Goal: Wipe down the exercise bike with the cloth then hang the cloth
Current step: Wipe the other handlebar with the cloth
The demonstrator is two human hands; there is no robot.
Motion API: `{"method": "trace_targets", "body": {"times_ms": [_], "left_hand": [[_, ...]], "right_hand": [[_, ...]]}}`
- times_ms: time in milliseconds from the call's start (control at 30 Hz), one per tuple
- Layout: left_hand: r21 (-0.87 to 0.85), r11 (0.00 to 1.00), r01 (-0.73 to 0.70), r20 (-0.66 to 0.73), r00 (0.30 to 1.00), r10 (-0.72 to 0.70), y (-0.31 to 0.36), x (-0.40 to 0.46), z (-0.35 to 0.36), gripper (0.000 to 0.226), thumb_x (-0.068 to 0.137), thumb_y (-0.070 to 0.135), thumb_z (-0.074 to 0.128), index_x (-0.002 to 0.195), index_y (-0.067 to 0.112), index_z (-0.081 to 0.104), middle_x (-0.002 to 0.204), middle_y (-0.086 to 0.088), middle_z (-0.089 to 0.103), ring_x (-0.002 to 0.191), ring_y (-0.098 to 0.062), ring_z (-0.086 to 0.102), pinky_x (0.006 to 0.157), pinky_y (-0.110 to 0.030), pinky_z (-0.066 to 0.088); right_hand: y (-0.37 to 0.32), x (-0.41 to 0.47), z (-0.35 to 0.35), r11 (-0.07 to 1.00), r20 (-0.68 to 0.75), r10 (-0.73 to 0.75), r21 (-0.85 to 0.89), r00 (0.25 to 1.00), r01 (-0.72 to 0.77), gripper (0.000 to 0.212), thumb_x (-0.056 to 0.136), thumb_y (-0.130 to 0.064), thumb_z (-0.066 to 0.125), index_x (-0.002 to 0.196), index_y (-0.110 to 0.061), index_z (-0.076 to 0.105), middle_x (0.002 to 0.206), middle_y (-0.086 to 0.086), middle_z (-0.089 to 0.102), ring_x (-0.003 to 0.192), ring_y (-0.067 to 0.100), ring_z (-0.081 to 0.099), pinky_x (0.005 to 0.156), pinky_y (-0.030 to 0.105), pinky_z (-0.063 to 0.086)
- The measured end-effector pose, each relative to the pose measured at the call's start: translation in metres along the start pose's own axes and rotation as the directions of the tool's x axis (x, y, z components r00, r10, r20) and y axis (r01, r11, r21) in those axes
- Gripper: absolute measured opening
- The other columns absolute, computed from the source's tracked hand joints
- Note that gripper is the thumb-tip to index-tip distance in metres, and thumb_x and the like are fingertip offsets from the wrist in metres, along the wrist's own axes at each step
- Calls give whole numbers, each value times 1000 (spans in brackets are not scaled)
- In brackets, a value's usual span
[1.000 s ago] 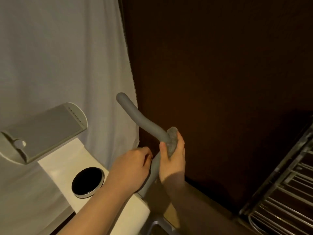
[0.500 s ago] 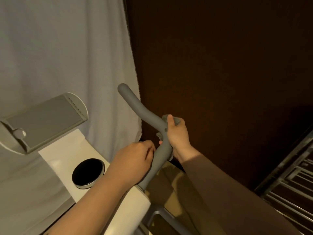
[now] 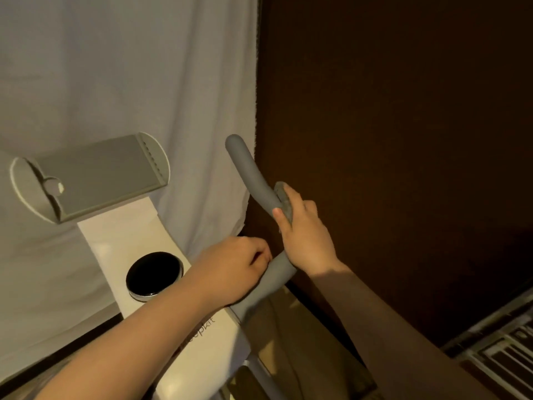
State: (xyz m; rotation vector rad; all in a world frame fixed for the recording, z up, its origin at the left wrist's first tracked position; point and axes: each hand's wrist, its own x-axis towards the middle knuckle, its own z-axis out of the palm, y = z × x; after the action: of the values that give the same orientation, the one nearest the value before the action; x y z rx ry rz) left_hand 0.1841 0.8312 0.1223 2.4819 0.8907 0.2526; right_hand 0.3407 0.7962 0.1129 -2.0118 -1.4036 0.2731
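1. Right hand: fingers curled round the grey handlebar at its bend, with the grey cloth bunched between palm and bar. Thumb lies across the near side of the bar. Only a small wad of cloth shows above the knuckles; the rest is hidden inside the grip.
2. Left hand: fingers curled shut round the lower stretch of the same handlebar, just below the right hand. The two hands are near each other, not touching. It holds no cloth that can be seen.
3. Exercise bike: white body rising from lower centre, with a round black dial in a silver ring set into its top face, just left of the left hand.
4. Grey tablet holder stands above the dial, tilted; its tray holds nothing visible.
5. White curtain hangs behind the bike; dark brown wall to the right.
6. Metal rack at lower right; its contents cannot be made out.
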Motion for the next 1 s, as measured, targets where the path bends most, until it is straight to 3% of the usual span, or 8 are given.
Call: {"method": "trace_targets", "body": {"times_ms": [133,367,533,667,733,800,900,1000], "left_hand": [[-12,1000,5,-5,1000,-5,0,2,1,20,100,29,43,102,27,64,80,11,62,68,-2,54,60,-21,41],[-10,1000,-29,-7,1000,29,-1,-5,-2,22,99,32,42,100,30,64,89,9,66,78,-7,59,76,-37,50],[-6,997,-78,155,985,78,-11,1,-43,23,99,35,46,112,31,65,105,13,67,93,-4,60,87,-30,50],[-166,986,-10,12,1000,12,-56,16,-80,14,98,28,53,99,31,66,90,11,69,80,-2,64,82,-29,54],[-183,983,22,-41,999,-30,-75,17,-78,16,97,26,53,100,31,68,88,13,69,79,0,64,81,-30,54],[-85,996,35,-93,995,-43,-81,17,-70,16,96,33,52,103,37,67,89,19,68,81,1,63,79,-30,53],[82,995,48,-148,988,-35,-79,18,-63,19,97,37,48,107,40,63,98,20,64,88,-4,60,75,-28,49],[46,998,33,-197,980,-23,-82,18,-62,19,96,35,48,106,40,64,99,19,65,85,-2,59,75,-27,50]], "right_hand": [[-12,50,5,984,54,64,-171,997,-54,42,102,-45,32,142,-32,31,130,11,45,105,34,57,78,37,44],[10,24,-4,999,59,17,-50,998,-14,49,100,-49,33,146,-35,24,132,6,51,112,28,56,88,37,45],[-11,73,4,988,151,44,-155,988,-20,48,100,-53,28,140,-27,32,131,10,52,107,30,58,86,42,49],[-20,69,8,985,166,-95,-126,982,116,58,102,-46,34,152,-34,8,149,2,27,109,22,54,79,34,48],[-11,62,3,981,233,-173,-44,957,188,67,101,-41,40,153,-38,-2,154,-8,16,118,15,48,89,34,48],[-9,73,0,976,297,-216,52,930,211,73,101,-35,45,153,-36,-5,157,-11,6,135,14,33,110,32,36],[-34,102,10,968,186,-214,172,959,182,68,101,-25,45,155,-25,4,159,-3,9,139,4,15,109,15,12],[-53,108,25,938,40,-260,249,965,242,67,101,-22,46,155,-24,5,160,-2,7,140,3,13,114,19,15]]}}
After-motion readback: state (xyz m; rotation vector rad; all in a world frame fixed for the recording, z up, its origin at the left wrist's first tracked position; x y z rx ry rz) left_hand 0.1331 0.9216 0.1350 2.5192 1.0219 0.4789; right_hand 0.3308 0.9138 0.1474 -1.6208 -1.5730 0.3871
